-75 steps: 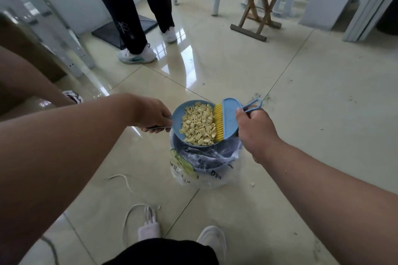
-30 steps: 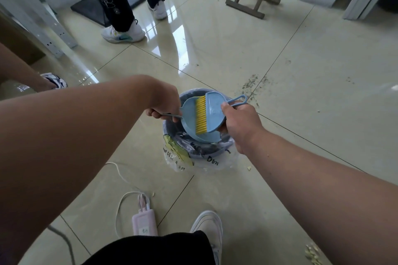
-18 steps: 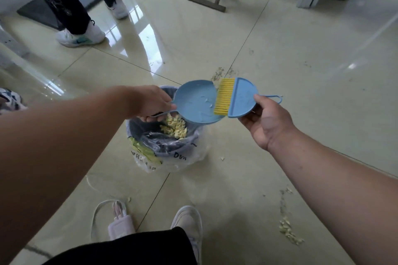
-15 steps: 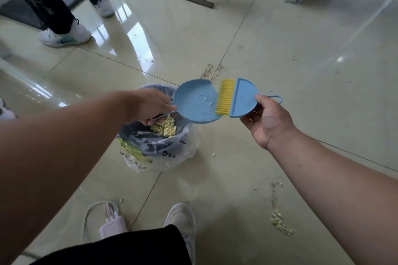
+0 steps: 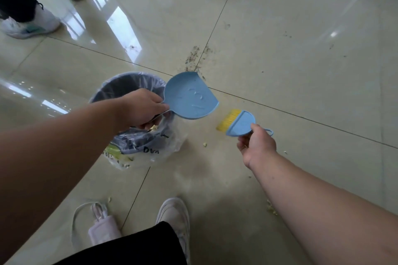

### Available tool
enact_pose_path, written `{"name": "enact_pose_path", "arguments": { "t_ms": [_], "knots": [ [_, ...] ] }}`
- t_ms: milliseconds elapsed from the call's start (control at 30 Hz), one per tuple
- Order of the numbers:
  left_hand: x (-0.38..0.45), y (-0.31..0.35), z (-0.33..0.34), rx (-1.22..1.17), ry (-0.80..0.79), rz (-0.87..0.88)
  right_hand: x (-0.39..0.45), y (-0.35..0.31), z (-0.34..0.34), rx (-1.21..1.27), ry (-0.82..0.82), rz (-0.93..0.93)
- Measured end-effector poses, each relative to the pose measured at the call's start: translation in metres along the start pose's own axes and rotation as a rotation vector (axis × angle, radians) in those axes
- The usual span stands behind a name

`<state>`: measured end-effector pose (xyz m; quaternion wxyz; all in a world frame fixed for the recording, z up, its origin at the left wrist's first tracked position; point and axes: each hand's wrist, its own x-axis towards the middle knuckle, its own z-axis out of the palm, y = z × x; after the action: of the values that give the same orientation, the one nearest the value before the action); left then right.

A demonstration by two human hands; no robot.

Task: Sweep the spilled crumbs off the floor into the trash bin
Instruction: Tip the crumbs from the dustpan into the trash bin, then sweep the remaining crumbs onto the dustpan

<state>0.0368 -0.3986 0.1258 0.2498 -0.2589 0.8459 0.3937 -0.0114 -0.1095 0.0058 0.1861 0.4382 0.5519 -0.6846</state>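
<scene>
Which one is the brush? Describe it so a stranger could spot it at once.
Start at the trash bin lined with a clear bag. To its right the left hand holds a round blue dustpan; just beyond and below it, the right hand grips the brush. Its yellow bristles set it apart from the plain blue pan.

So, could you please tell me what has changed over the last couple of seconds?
The dustpan in the left hand, earlier heaped with crumbs, is now empty and swung off the trash bin. The right hand has drawn the brush away from it. Both grips are unchanged; scattered crumbs remain on the floor.
</scene>
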Motion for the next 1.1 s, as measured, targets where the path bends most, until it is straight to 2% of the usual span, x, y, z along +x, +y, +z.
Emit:
{"name": "enact_pose_path", "arguments": {
  "t_ms": [67,167,300,500,700,1000,1100],
  "knots": [
    [0.004,-0.002,0.001,-0.022,0.019,0.017,0.008,0.018,0.000,-0.180,0.001,-0.030],
    [0.009,-0.002,0.003,-0.043,0.041,0.038,0.015,0.048,0.008,-0.409,-0.100,-0.037],
    [0.010,0.001,0.006,-0.035,0.062,0.060,0.021,0.073,0.020,-0.539,-0.120,-0.015],
    [0.012,0.004,0.010,0.012,0.107,0.101,0.033,0.069,0.005,-0.614,-0.099,0.014],
    [0.013,0.020,0.015,0.059,0.152,0.125,0.052,0.041,-0.053,-0.586,0.059,-0.028],
    [0.007,0.066,0.056,-0.091,0.029,0.068,0.061,0.011,-0.153,-0.534,0.266,-0.065],
    [0.006,0.073,0.087,-0.052,0.015,0.072,0.060,0.001,-0.163,-0.521,0.255,-0.087]
  ]
}}
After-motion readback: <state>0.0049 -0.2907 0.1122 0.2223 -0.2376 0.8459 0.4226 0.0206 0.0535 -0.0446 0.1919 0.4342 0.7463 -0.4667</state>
